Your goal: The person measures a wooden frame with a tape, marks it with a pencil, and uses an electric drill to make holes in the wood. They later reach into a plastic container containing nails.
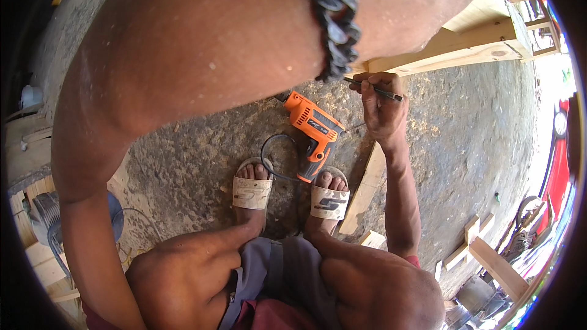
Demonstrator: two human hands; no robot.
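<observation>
Nearest the camera are the person's bent knees and grey shorts. Just beyond them the two feet in pale slide sandals stand on the rough concrete floor.

The orange electric drill lies on that floor, its handle end between the sandals and its chuck pointing away from the person and to the left. Its black cord loops beside the handle, over toward the left foot. A narrow wooden strip lies just right of the drill and reaches back to the right sandal.

Beyond the drill and slightly to its right, the right hand is closed on a dark pencil. The fingers pinch it near the middle, and its tip sticks out to the right. The pencil is just apart from the drill's body, close below a pale wooden beam that runs across farther off.

The left arm fills the upper left of the view, raised above the drill, with a black chain bracelet around the wrist. The left hand itself is out of view.

Far to the right of the drill, wooden offcuts lie on the floor.
</observation>
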